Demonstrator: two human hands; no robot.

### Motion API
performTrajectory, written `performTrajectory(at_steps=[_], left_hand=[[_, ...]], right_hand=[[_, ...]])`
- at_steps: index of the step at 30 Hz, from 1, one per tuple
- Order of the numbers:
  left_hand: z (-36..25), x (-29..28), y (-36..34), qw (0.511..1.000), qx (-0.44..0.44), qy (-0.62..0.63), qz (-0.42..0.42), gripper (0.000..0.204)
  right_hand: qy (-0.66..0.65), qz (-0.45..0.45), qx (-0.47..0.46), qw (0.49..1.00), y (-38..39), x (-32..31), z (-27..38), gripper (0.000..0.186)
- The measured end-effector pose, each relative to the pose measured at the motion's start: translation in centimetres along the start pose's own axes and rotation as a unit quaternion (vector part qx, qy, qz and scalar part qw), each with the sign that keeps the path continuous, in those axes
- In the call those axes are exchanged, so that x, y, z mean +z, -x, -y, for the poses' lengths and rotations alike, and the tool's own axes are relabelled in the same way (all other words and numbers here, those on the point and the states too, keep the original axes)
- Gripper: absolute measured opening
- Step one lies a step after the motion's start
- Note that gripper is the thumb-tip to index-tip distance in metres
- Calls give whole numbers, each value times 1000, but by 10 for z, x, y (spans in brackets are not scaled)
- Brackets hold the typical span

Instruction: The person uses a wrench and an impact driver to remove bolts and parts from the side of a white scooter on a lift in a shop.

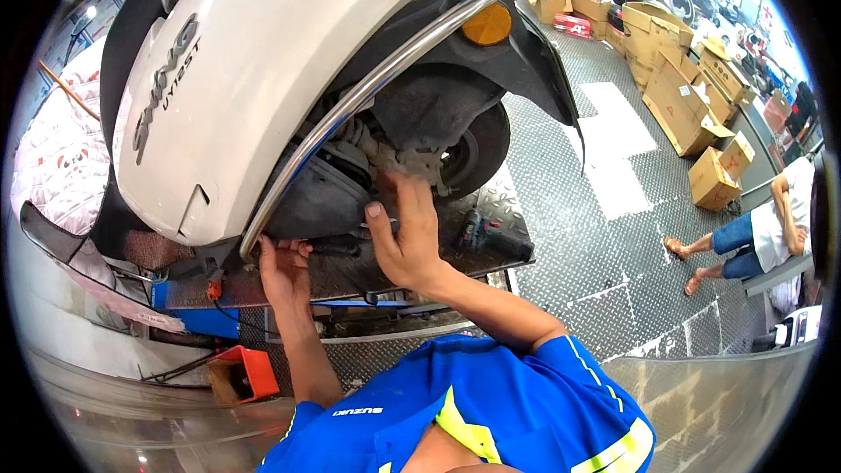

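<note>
A white scooter (254,61) with a chrome guard bar (385,70) fills the upper left. My right hand (406,241) is open, thumb apart, its stretched fingers reaching up against the greyish metal parts (407,162) beside the rear wheel (480,153). Below the guard bar's lower end, my left hand (285,273) has its fingers curled in; what they hold, if anything, is hidden. Close to those fingertips is a black handle-like piece (335,245). A dark engine-side cover (320,200) lies between the bar and my right hand.
A cordless power tool (495,236) lies on the dark lift platform (201,292), right of my hand. An orange-red bin (243,374) stands at lower left. Cardboard boxes (679,105) line the right side. A seated person (760,228) is at the far right.
</note>
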State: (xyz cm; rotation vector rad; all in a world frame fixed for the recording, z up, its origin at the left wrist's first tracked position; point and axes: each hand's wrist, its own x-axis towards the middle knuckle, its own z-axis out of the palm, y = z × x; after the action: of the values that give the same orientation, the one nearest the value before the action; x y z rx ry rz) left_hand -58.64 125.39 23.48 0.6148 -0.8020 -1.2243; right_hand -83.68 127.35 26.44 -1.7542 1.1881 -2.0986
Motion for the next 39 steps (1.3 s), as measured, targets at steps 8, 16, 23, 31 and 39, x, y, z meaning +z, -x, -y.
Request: performTrajectory(at_steps=[8,16,23,31,39], left_hand=[[-6,-20,-7,986,-44,120,103,41],[-1,-15,-13,982,-70,94,148,33],[-19,16,5,952,-1,-264,155,18],[-30,69,36,938,-90,-293,159,20],[0,119,24,950,-118,-287,31,24]], right_hand=[[24,-160,-149,975,-50,57,6,23],[-19,-144,-132,981,-45,51,-34,22],[-152,-189,154,958,20,32,-70,29],[52,-187,316,929,41,-84,-137,51],[-303,-234,364,849,114,-300,-181,65]])
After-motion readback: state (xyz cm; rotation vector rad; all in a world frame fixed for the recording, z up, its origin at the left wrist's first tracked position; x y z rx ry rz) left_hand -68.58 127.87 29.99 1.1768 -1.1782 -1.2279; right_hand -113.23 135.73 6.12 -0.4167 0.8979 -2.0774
